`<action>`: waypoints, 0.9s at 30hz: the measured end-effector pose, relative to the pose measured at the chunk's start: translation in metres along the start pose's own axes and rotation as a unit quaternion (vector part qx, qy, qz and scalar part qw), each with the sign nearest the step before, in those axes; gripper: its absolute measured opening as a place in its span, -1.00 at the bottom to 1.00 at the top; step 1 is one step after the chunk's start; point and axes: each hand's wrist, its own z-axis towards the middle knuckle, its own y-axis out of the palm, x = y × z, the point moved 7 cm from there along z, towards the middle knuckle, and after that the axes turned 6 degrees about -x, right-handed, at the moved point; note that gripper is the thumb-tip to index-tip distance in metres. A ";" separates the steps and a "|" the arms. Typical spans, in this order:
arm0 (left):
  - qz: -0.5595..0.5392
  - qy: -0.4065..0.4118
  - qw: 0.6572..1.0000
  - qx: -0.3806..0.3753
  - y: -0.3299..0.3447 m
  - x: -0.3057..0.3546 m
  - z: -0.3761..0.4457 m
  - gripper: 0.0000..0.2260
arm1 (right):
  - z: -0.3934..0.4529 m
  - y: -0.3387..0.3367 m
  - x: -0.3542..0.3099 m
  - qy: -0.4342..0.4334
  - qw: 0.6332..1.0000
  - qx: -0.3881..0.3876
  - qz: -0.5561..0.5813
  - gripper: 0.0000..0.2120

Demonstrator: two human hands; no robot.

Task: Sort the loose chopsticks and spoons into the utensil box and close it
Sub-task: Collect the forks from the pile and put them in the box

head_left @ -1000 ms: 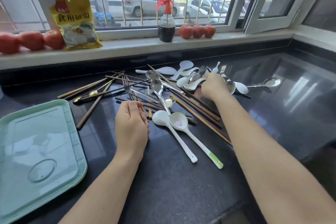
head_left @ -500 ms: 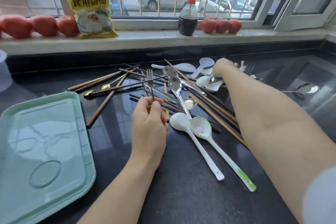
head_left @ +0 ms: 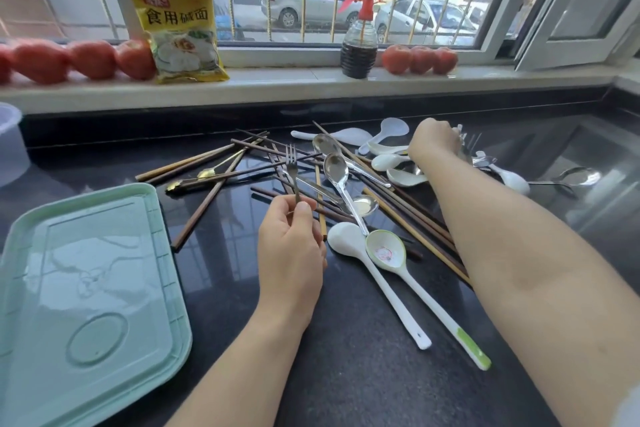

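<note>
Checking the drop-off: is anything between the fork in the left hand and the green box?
The counter between the left hand, pinching the fork, and the green box looks clear, but the box lid is closed.

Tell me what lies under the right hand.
The right hand grips metal utensils above white ceramic spoons. Which metal pieces it holds stays hidden behind the fingers.

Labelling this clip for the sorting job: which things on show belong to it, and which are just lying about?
Belongs to the job: utensil box; chopsticks; white spoons; metal spoons; fork pinched in the left hand; right hand in the pile.

Lying about: tomatoes; spray bottle; yellow packet.
</note>
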 end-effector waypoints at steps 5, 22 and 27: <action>0.001 0.001 1.000 -0.001 0.000 0.000 0.001 -0.80 | -0.002 -0.011 0.001 0.027 0.999 -0.027 0.031 -0.73; 0.025 -0.010 0.999 -0.022 0.001 0.008 -0.007 -0.80 | -0.175 -0.112 -0.060 -0.177 0.680 -0.116 0.702 -0.90; -0.029 -0.001 0.996 -0.080 0.009 0.036 -0.042 -0.79 | -0.272 -0.096 -0.048 -0.222 0.657 -0.222 0.685 -0.87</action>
